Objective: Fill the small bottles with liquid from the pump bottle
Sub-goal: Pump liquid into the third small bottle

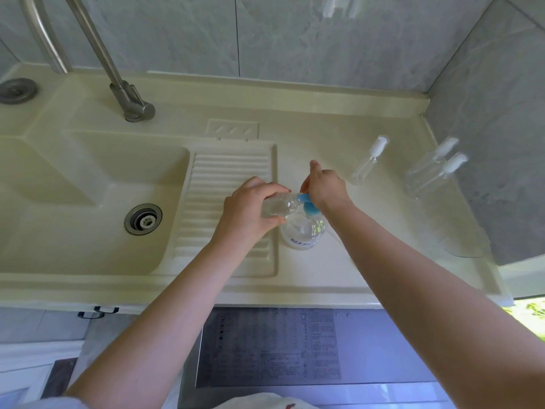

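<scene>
- The filling step looks under way. The left hand (250,206) grips a small clear bottle (278,205), tipped on its side, with its mouth at the blue spout.
- The right hand (323,188) presses down on the blue pump head (308,203) of the pump bottle (302,231), which stands on the counter (324,270) beside the sink (73,202).
- How curled those fingers are is hard to see.
- Three more small bottles (368,160) lie near the wall, waiting.
- Next, the mouth probably needs to stay right under the spout.

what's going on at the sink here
A person is filling a small bottle from the pump bottle on the counter. The left hand grips the small bottle tilted at the blue pump head, where the right hand rests. Three more small bottles stand by the wall, beyond the right hand.
</scene>
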